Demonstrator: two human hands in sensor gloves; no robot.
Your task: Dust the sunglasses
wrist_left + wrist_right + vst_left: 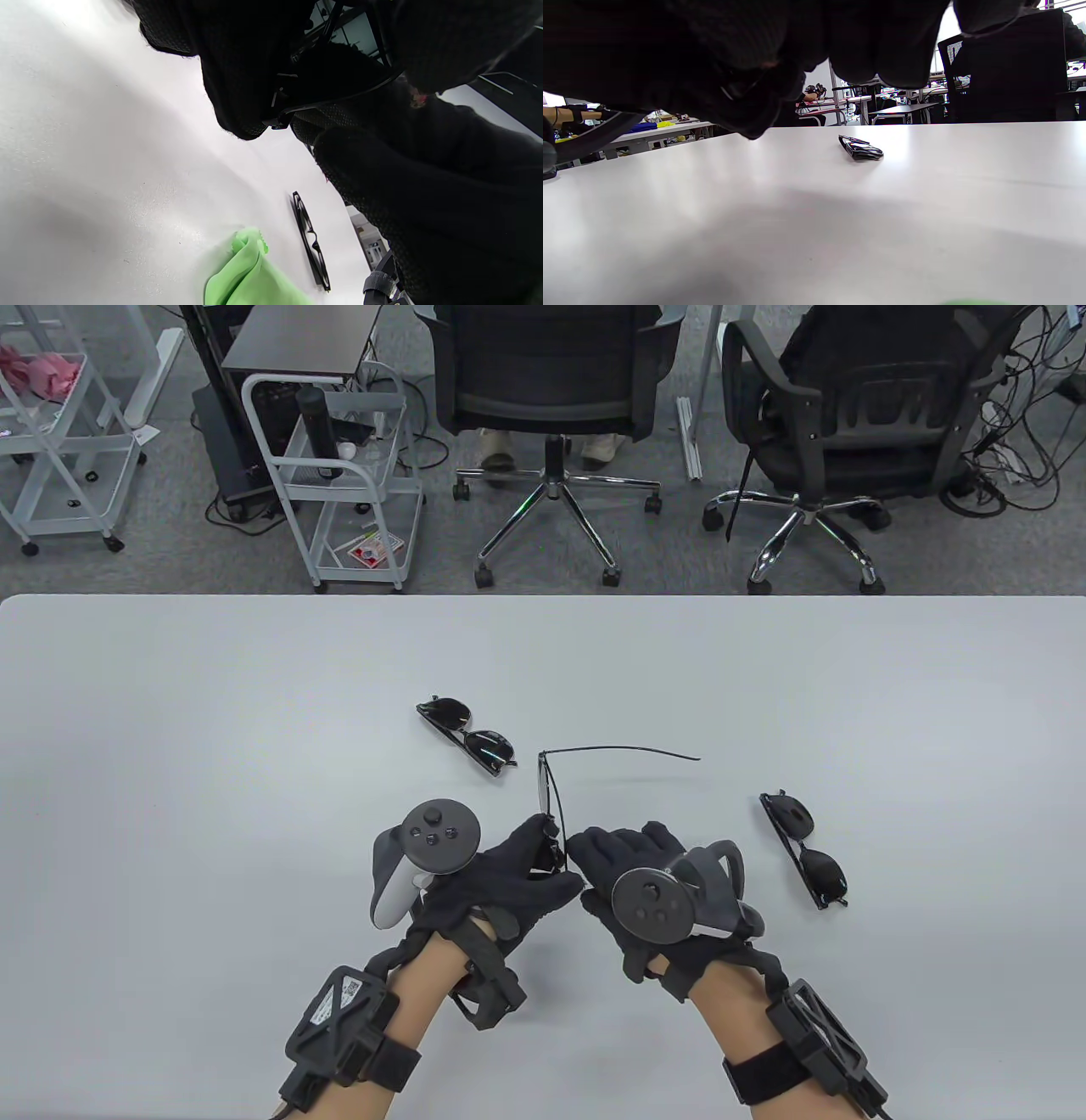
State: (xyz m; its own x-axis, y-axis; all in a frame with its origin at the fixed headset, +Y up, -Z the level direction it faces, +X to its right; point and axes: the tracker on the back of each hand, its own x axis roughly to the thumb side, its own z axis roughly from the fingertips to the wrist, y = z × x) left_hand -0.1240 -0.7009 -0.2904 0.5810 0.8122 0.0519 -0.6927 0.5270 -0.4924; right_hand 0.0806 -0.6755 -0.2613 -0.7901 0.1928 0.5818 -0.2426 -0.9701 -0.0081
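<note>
Both hands, left hand (501,874) and right hand (632,869), grip the open sunglasses (551,814) above the table's near middle. Wiping seems not yet begun; next, fetch the green cloth (250,275) nearby.

A pale grey table (170,712) fills the near part of the table view. Beyond its far edge lies grey carpet (153,560). 2 black office chairs stand there on chrome star bases, one in the middle (547,381), one to the right (857,398). A white wire cart (348,483) stands left of them, another (59,432) at the far left. Tangled cables (1027,415) lie at the far right. The right wrist view shows more tables (661,129) behind.
</note>
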